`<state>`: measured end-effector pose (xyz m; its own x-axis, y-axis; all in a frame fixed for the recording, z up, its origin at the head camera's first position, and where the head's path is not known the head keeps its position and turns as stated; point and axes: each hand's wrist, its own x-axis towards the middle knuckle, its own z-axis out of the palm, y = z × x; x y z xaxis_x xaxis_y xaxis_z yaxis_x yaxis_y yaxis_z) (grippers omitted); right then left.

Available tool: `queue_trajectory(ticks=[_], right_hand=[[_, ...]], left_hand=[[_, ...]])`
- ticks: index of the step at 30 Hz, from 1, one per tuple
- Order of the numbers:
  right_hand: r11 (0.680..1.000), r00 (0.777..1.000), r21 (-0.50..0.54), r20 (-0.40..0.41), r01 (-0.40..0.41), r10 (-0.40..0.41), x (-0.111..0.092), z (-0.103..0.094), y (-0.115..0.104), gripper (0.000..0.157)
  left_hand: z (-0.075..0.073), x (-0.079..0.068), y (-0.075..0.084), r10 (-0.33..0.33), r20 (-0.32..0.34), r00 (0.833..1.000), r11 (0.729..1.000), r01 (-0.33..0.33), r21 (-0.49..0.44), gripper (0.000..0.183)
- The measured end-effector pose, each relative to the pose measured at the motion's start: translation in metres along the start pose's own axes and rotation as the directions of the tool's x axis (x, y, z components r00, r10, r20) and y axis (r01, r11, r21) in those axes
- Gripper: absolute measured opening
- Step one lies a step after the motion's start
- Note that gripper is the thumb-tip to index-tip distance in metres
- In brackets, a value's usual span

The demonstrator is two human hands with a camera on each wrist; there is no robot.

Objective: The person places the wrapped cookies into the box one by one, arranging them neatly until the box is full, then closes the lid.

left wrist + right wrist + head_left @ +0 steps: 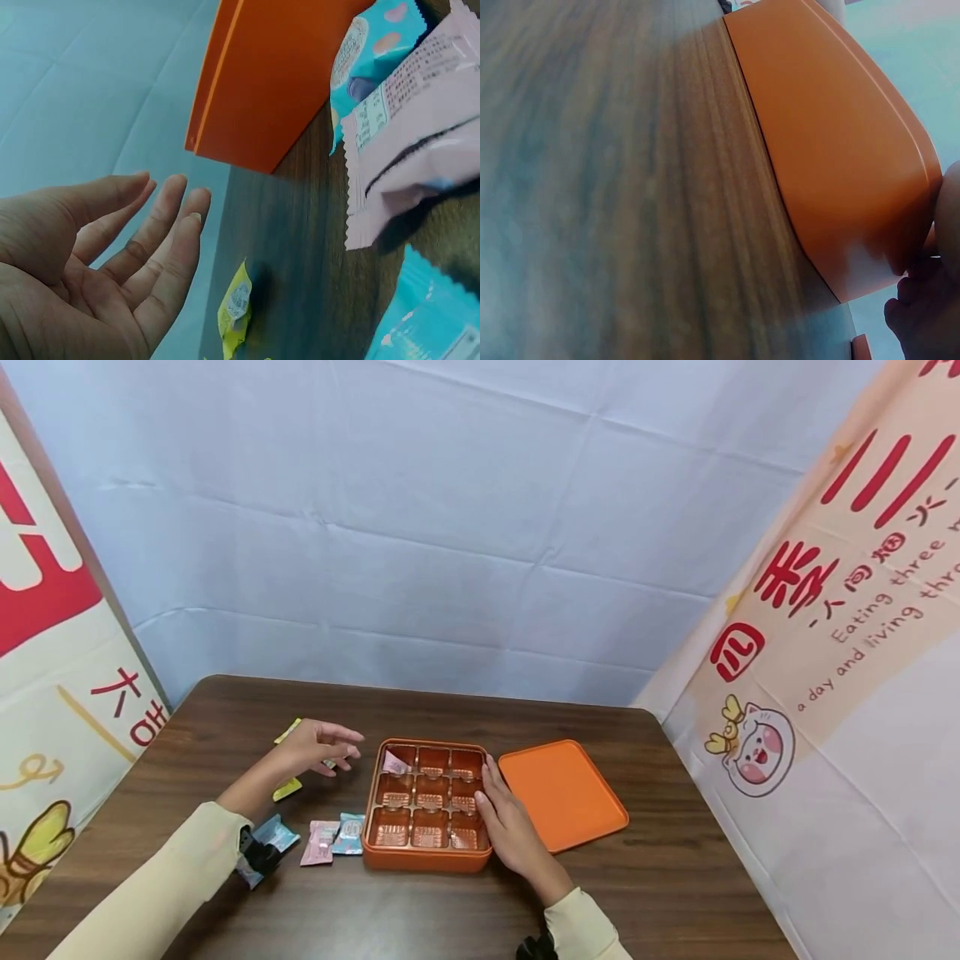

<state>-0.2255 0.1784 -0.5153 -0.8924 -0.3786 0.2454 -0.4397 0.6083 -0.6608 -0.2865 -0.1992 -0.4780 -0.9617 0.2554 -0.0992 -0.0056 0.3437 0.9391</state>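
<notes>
An orange box stands on the table, its insert divided into several square compartments. A pink wrapped packet lies in the back left compartment. My right hand holds the box's right side, thumb over the rim and fingers along the outer wall. Left of the box, my left hand hovers with loosely bent fingers and nothing between them. Below it are yellow packets, partly hidden by the hand. In the left wrist view, one yellow packet lies beyond the fingertips.
Beside the box's left front corner lie a blue packet and a pink packet. More blue packets sit by the left wrist. An orange lid rests flat to the right. White cloth hangs behind the table.
</notes>
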Motion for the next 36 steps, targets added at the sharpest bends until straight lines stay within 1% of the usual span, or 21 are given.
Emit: queue_trajectory(ticks=[5, 12, 14, 18, 21, 25, 28, 33, 36], right_hand=[[1.0, 1.0, 0.001, 0.004, -0.011, 0.011, 0.0, -0.002, 0.001, 0.056], [1.0, 1.0, -0.005, -0.002, 0.001, -0.001, 0.001, -0.001, 0.001, 0.056], [1.0, 1.0, -0.007, -0.007, 0.011, -0.011, 0.001, -0.001, 0.001, 0.055], [1.0, 1.0, -0.006, -0.007, 0.009, -0.009, 0.001, -0.001, 0.001, 0.055], [1.0, 1.0, -0.005, 0.0, -0.004, 0.004, 0.001, -0.001, 0.0, 0.056], [1.0, 1.0, -0.009, -0.005, 0.0, 0.0, 0.001, 0.0, 0.001, 0.056], [1.0, 1.0, -0.011, -0.01, 0.006, -0.006, 0.001, 0.0, 0.001, 0.056], [1.0, 1.0, -0.01, 0.004, -0.013, 0.013, 0.001, 0.0, 0.002, 0.056], [1.0, 1.0, -0.011, 0.008, -0.018, 0.018, 0.0, -0.001, 0.003, 0.056]], left_hand=[[-0.004, -0.002, -0.005, -0.013, 0.011, 1.0, 1.0, 0.013, -0.011, 0.04], [-0.012, -0.006, -0.011, -0.051, -0.03, 0.998, 0.999, 0.051, 0.011, 0.04], [-0.013, -0.007, -0.012, -0.05, -0.023, 0.999, 0.999, 0.05, 0.019, 0.04], [-0.014, -0.007, -0.014, -0.072, -0.028, 0.997, 0.997, 0.072, 0.019, 0.039], [-0.015, -0.009, -0.015, -0.065, -0.038, 0.997, 0.997, 0.066, 0.044, 0.039], [-0.017, -0.011, -0.015, -0.042, -0.052, 0.998, 0.996, 0.046, 0.079, 0.038], [-0.018, -0.011, -0.016, -0.036, -0.075, 0.997, 0.995, 0.043, 0.085, 0.037], [-0.018, -0.011, -0.015, 0.018, -0.102, 0.995, 0.988, -0.002, 0.154, 0.034], [-0.016, -0.007, -0.015, 0.043, -0.134, 0.99, 0.982, -0.017, 0.188, 0.032]])
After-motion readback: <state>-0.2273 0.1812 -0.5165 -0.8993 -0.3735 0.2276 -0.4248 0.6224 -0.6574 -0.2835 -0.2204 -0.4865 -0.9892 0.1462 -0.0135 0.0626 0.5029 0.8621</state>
